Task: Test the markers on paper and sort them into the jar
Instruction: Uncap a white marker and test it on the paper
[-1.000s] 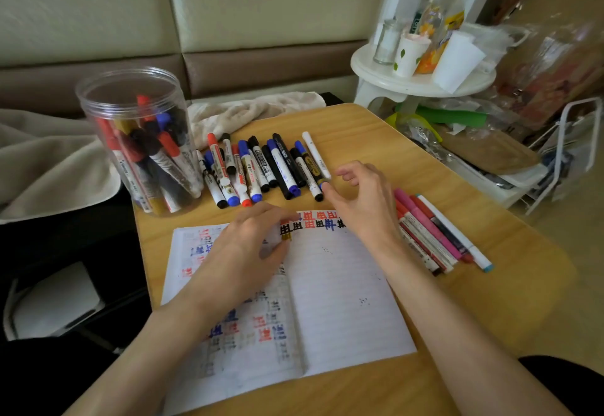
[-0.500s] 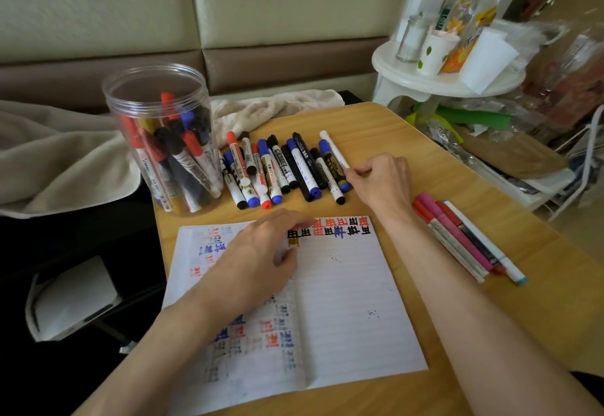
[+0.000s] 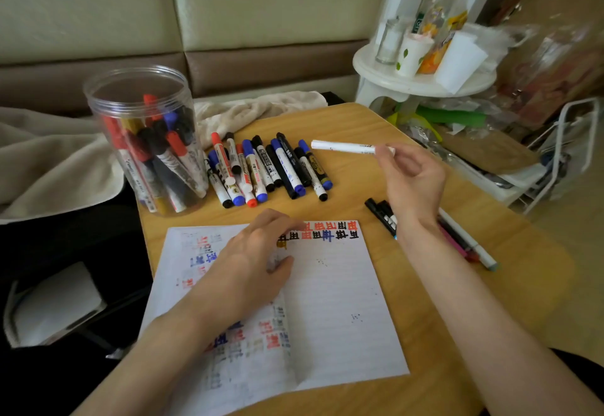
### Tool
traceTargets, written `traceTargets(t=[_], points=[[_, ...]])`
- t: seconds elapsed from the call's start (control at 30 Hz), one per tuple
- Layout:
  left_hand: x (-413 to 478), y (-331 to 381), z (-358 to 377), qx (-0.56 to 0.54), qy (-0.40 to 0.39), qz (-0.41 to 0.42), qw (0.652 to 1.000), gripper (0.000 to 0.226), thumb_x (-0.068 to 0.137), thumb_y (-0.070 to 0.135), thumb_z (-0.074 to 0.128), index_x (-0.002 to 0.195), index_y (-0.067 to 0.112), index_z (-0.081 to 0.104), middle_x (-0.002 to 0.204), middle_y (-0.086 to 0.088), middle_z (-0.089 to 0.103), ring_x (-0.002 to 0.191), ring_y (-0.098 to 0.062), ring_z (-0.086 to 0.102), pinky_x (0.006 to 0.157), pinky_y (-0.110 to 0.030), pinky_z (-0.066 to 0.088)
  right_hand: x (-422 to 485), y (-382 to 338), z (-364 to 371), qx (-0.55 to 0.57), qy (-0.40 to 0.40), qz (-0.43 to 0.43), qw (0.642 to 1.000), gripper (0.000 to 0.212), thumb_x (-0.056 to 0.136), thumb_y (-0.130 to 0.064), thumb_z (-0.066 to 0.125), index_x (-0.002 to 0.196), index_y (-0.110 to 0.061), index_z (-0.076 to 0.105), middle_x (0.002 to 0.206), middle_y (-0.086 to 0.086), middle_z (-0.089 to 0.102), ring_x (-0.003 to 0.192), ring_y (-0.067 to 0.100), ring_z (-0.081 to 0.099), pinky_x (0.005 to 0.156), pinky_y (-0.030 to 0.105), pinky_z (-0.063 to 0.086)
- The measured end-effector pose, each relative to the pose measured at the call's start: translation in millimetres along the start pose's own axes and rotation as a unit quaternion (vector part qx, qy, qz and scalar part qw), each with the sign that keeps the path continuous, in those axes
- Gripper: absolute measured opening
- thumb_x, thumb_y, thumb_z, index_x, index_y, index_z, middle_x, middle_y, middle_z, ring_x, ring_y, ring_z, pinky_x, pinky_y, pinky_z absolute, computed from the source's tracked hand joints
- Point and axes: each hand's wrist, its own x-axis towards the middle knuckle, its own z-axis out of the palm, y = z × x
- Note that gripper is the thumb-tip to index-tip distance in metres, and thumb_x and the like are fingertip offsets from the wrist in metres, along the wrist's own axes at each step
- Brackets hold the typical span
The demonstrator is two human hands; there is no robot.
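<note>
So right now we're pinching the white marker (image 3: 343, 147) in our right hand (image 3: 411, 183) – thumb and fingers curling round one end, the rest of it sticking out level to the left, up in the air above the desk (image 3: 490, 301) toward its far edge. Our left hand (image 3: 255, 262) is lying flat on the paper (image 3: 340, 301) with relaxed fingers, gripping nothing, fingertips just reaching the red, blue and black test scribbles along the top of the page. The paper is sitting at the desk's near edge. The jar (image 3: 147, 141) is standing upright at the far left corner, already holding a bunch of red, blue and black markers. Just beside it, a row of markers (image 3: 271, 167) is lying side by side. Over by the right edge, a few thinner pens (image 3: 464, 239) are lying under our right wrist – a black one (image 3: 380, 216) is poking out to the left.
</note>
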Motion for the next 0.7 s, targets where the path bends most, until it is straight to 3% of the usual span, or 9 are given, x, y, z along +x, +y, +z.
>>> traceTargets(t=[0.17, 0.27, 0.33, 0.4, 0.47, 0.53, 0.7], points=[[-5, 6, 2, -0.012, 0.037, 0.000, 0.999, 0.067, 0.095, 0.035, 0.067, 0.151, 0.043, 0.030, 0.140, 0.022, 0.039, 0.121, 0.003, 0.049, 0.105, -0.027, 0.048, -21, -23, -26, 0.077, -0.038, 0.074, 0.994, 0.015, 0.090, -0.028, 0.082, 0.104, -0.023, 0.080, 0.095, -0.003, 0.080, 0.091, 0.007, 0.072, 0.087, 0.027, 0.054], [-6, 12, 3, -0.035, 0.091, 0.013, 0.995, 0.081, 0.093, 0.048, 0.063, 0.159, 0.040, 0.016, 0.152, 0.017, 0.033, 0.129, -0.001, 0.044, 0.106, -0.027, 0.042, -41, -28, -34, 0.113, -0.100, 0.111, 0.982, 0.019, 0.090, -0.025, 0.081, 0.106, -0.015, 0.080, 0.092, 0.000, 0.079, 0.086, 0.010, 0.068, 0.081, 0.025, 0.054], [-7, 15, 2, -0.033, 0.102, 0.013, 0.994, 0.075, 0.094, 0.052, 0.057, 0.159, 0.040, 0.020, 0.152, 0.018, 0.036, 0.129, 0.002, 0.041, 0.105, -0.023, 0.037, -53, -29, -36, 0.128, -0.128, 0.126, 0.975, 0.022, 0.087, -0.026, 0.081, 0.105, -0.013, 0.080, 0.088, 0.002, 0.078, 0.083, 0.012, 0.067, 0.082, 0.026, 0.055], [-8, 13, 3, -0.022, 0.125, 0.032, 0.991, 0.046, 0.097, 0.047, 0.055, 0.141, 0.038, 0.049, 0.124, 0.021, 0.057, 0.105, 0.005, 0.054, 0.088, -0.015, 0.041, -64, -29, -36, 0.146, -0.145, 0.140, 0.969, 0.026, 0.085, -0.027, 0.081, 0.105, -0.011, 0.080, 0.086, 0.003, 0.076, 0.082, 0.012, 0.068, 0.082, 0.026, 0.055], [-7, 13, 3, -0.016, 0.142, 0.035, 0.989, 0.007, 0.099, 0.040, 0.057, 0.103, 0.038, 0.062, 0.085, 0.017, 0.063, 0.077, -0.006, 0.059, 0.064, -0.020, 0.041, -75, -28, -34, 0.159, -0.168, 0.152, 0.961, 0.024, 0.085, -0.029, 0.080, 0.102, -0.013, 0.081, 0.087, 0.004, 0.076, 0.084, 0.015, 0.069, 0.084, 0.029, 0.055], [-7, 13, 4, -0.014, 0.143, 0.046, 0.989, 0.015, 0.099, 0.041, 0.056, 0.088, 0.033, 0.060, 0.071, 0.010, 0.060, 0.067, -0.013, 0.057, 0.061, -0.028, 0.042, -86, -26, -31, 0.132, -0.208, 0.146, 0.958, 0.022, 0.083, -0.034, 0.081, 0.098, -0.016, 0.082, 0.088, 0.005, 0.078, 0.085, 0.015, 0.071, 0.084, 0.029, 0.055], [-8, 15, 3, -0.012, 0.124, 0.084, 0.989, 0.019, 0.102, 0.042, 0.051, 0.089, 0.032, 0.060, 0.069, 0.013, 0.055, 0.070, -0.013, 0.054, 0.062, -0.026, 0.041, -104, -20, -23, 0.051, -0.273, 0.089, 0.956, 0.018, 0.091, -0.024, 0.078, 0.100, -0.008, 0.079, 0.083, 0.008, 0.079, 0.076, 0.011, 0.074, 0.072, 0.019, 0.055]])
